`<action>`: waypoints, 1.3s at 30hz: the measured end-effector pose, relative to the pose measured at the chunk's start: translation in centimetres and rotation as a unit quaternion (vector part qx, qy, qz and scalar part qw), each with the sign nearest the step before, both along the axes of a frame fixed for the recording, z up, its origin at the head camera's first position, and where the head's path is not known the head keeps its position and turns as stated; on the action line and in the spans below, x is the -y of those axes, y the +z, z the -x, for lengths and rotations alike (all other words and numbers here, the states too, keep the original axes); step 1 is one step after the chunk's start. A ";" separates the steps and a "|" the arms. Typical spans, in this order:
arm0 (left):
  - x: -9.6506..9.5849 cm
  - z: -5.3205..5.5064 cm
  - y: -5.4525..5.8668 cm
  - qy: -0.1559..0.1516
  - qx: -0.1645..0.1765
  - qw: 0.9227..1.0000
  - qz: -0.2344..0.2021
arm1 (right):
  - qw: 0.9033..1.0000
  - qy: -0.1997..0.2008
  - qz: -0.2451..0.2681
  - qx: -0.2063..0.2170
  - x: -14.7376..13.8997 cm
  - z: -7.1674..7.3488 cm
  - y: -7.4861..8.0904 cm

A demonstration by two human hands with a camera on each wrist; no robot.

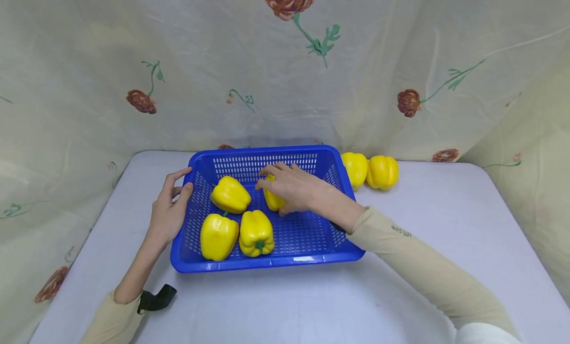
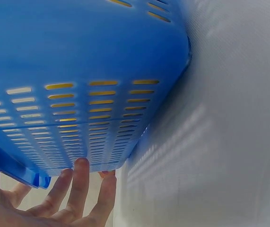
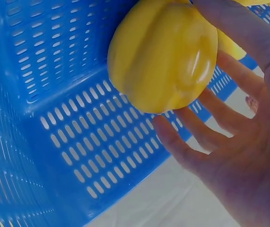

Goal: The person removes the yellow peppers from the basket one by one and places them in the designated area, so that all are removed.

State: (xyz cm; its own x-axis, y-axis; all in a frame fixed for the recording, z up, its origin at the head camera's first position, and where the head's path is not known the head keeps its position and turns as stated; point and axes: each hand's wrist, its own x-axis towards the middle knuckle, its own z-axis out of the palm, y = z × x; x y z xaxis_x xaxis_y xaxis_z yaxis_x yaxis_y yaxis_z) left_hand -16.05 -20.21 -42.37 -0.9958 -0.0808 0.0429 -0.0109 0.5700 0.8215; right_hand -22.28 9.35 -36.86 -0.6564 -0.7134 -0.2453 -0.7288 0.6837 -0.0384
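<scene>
A blue plastic basket (image 1: 303, 259) with slotted walls sits on the table. My left hand (image 1: 169, 213) grips its left rim, and the left wrist view shows the fingers (image 2: 80, 187) against the outside of the slotted wall. Inside the basket, my right hand (image 1: 296, 188) holds a yellow bell pepper (image 3: 161, 61), thumb on one side and fingers curved round the other. In the head view the hand covers most of that pepper. Three more yellow bell peppers lie in the left half: one at the back (image 1: 230, 194), one at front left (image 1: 218, 237) and one beside it (image 1: 256, 230).
Two yellow bell peppers (image 1: 355, 171) (image 1: 383, 172) stand on the table just right of the basket's back corner. A flowered curtain (image 1: 347, 101) hangs behind the white table (image 1: 445, 225). Near the left sleeve is a black strap piece (image 1: 157, 298).
</scene>
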 end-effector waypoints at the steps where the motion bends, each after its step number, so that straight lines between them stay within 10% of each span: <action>1: 0.0 0.0 0.0 0.000 0.000 1.000 0.000 | 1.000 -0.005 -0.002 0.002 0.0 0.0 0.0; 39: -0.1 -0.1 0.2 0.005 0.000 1.000 -0.002 | 0.999 -0.030 -0.024 -0.037 -0.1 -0.7 0.5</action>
